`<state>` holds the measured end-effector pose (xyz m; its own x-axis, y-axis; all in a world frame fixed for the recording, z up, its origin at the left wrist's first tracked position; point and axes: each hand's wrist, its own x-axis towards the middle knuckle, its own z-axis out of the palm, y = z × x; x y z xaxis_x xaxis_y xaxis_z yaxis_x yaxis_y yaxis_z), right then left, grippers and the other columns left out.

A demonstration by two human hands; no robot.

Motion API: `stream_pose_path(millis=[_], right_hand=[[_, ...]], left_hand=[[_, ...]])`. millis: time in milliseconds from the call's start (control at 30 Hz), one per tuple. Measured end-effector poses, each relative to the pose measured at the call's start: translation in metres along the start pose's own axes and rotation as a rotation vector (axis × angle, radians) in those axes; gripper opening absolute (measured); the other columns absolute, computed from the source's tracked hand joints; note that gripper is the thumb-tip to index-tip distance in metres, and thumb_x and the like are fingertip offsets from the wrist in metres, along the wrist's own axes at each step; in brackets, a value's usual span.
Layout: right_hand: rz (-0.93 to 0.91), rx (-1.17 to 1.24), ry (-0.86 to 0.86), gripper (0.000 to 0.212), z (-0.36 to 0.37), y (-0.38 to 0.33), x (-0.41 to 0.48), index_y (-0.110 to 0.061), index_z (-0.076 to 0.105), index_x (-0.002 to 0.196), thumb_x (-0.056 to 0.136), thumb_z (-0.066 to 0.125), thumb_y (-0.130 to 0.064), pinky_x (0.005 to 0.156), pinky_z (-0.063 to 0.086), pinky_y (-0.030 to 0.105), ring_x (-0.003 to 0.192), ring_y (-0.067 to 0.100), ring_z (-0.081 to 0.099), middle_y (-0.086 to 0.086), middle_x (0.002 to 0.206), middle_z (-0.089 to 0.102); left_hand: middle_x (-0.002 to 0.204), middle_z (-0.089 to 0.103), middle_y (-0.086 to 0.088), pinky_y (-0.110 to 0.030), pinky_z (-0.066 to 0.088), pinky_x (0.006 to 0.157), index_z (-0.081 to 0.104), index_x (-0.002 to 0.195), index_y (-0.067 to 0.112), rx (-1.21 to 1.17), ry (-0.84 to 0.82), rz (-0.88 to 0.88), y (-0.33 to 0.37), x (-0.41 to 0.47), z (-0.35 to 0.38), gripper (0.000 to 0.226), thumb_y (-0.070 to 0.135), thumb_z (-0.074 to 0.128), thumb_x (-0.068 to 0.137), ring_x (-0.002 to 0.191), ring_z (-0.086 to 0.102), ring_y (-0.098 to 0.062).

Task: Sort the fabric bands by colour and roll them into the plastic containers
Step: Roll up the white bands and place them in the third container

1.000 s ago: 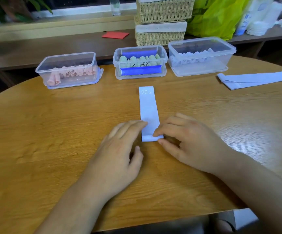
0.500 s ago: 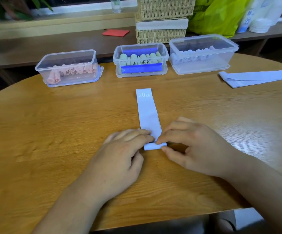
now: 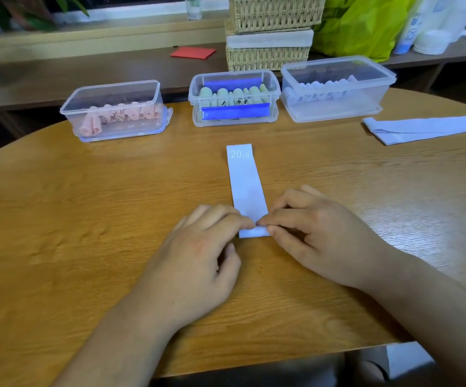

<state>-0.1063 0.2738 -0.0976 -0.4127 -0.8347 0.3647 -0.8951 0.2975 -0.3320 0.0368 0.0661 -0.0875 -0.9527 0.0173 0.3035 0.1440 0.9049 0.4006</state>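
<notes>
Pale lilac band point(image 3: 245, 185), "20 LB" printed at far end, lies flat mid-tabletop point(image 3: 86, 219). Left hand point(image 3: 195, 263) and right hand point(image 3: 321, 241) fingers both pinch its near end. Three clear containers point(image 3: 233, 77) behind, wooden shelf point(image 3: 58, 71) beyond.

Fingertips point(image 3: 248, 223) now together on band point(image 3: 245, 180) end

You are in a home room. Indicators: wooden table point(image 3: 72, 247), window ledge point(image 3: 86, 65) behind it, wicker baskets point(image 3: 271, 32), plant point(image 3: 30, 9), green bag point(image 3: 365, 23), toiletry bottle point(image 3: 407, 32).
</notes>
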Motion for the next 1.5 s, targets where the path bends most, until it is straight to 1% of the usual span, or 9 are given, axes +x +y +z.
stream_pose_path(millis=[133,233,333,667,833,1000,1067,1200,1500], right_hand=[[0.040,-0.042,0.009,0.028,-0.001,-0.003,0.000,-0.032,0.073,0.125,0.108,0.053,-0.038,0.091,0.050,0.036,0.105,0.013,0.055,-0.018,0.114,0.059],[0.027,-0.020,0.044,0.017,-0.004,-0.004,0.000,-0.027,0.071,0.116,0.101,0.063,-0.025,0.089,0.051,0.039,0.103,0.014,0.056,-0.015,0.113,0.061],[0.008,-0.061,-0.005,0.018,-0.002,-0.003,0.002,-0.030,0.069,0.113,0.098,0.062,-0.024,0.087,0.051,0.042,0.103,0.012,0.054,-0.017,0.116,0.062],[0.113,-0.043,-0.008,0.030,0.003,0.006,0.014,-0.034,0.064,0.130,0.099,0.065,-0.033,0.092,0.051,0.040,0.104,0.007,0.050,-0.021,0.122,0.064],[0.111,-0.011,0.037,0.021,0.004,0.006,0.019,-0.035,0.066,0.120,0.100,0.067,-0.028,0.088,0.052,0.043,0.098,0.009,0.052,-0.021,0.108,0.063],[0.030,0.032,0.061,0.018,-0.003,-0.002,0.004,-0.030,0.071,0.112,0.094,0.070,-0.026,0.084,0.050,0.038,0.091,0.008,0.052,-0.024,0.093,0.057],[0.015,0.029,0.040,0.019,-0.004,-0.003,-0.001,-0.030,0.072,0.111,0.093,0.070,-0.028,0.084,0.050,0.036,0.093,0.009,0.053,-0.022,0.095,0.060],[0.046,0.042,0.044,0.020,-0.001,0.001,-0.003,-0.030,0.074,0.113,0.094,0.069,-0.032,0.087,0.050,0.033,0.097,0.011,0.056,-0.017,0.103,0.065],[0.113,0.004,0.068,0.031,0.002,0.001,0.001,-0.032,0.071,0.130,0.107,0.051,-0.039,0.093,0.051,0.038,0.109,0.011,0.056,-0.021,0.117,0.061]], left_hand=[[0.130,0.055,0.023,-0.039,0.047,0.102,0.061,0.134,0.034,0.060,-0.041,-0.028,-0.003,0.001,0.003,0.043,0.020,0.054,0.094,0.126,0.051,-0.006],[0.140,0.053,0.023,-0.038,0.044,0.109,0.057,0.143,0.034,0.089,-0.050,-0.060,-0.005,0.003,0.005,0.050,0.025,0.051,0.094,0.134,0.046,-0.006],[0.151,0.047,0.020,-0.037,0.040,0.115,0.051,0.152,0.033,0.115,-0.064,-0.082,-0.004,0.004,0.007,0.057,0.029,0.046,0.095,0.143,0.038,-0.007],[0.151,0.043,0.019,-0.037,0.037,0.120,0.032,0.159,0.031,0.028,-0.026,-0.188,-0.001,0.005,0.008,0.064,0.031,0.052,0.097,0.145,0.034,-0.002],[0.149,0.045,0.018,-0.035,0.038,0.118,0.034,0.158,0.030,0.019,-0.012,-0.174,0.001,0.006,0.007,0.065,0.025,0.057,0.097,0.143,0.036,-0.002],[0.137,0.050,0.021,-0.026,0.042,0.108,0.048,0.145,0.030,-0.030,0.028,-0.146,0.001,0.003,0.004,0.055,0.017,0.062,0.093,0.132,0.044,-0.001],[0.128,0.052,0.021,-0.024,0.043,0.100,0.054,0.136,0.031,-0.036,0.033,-0.129,0.002,0.003,0.003,0.050,0.012,0.063,0.091,0.123,0.048,-0.003],[0.121,0.054,0.018,-0.034,0.047,0.097,0.059,0.122,0.030,-0.042,0.031,-0.079,0.003,0.003,0.003,0.039,0.009,0.062,0.088,0.117,0.053,-0.009],[0.128,0.054,0.022,-0.036,0.048,0.103,0.060,0.129,0.031,0.005,0.016,-0.072,0.002,0.004,0.007,0.038,0.018,0.058,0.093,0.122,0.051,-0.006]])
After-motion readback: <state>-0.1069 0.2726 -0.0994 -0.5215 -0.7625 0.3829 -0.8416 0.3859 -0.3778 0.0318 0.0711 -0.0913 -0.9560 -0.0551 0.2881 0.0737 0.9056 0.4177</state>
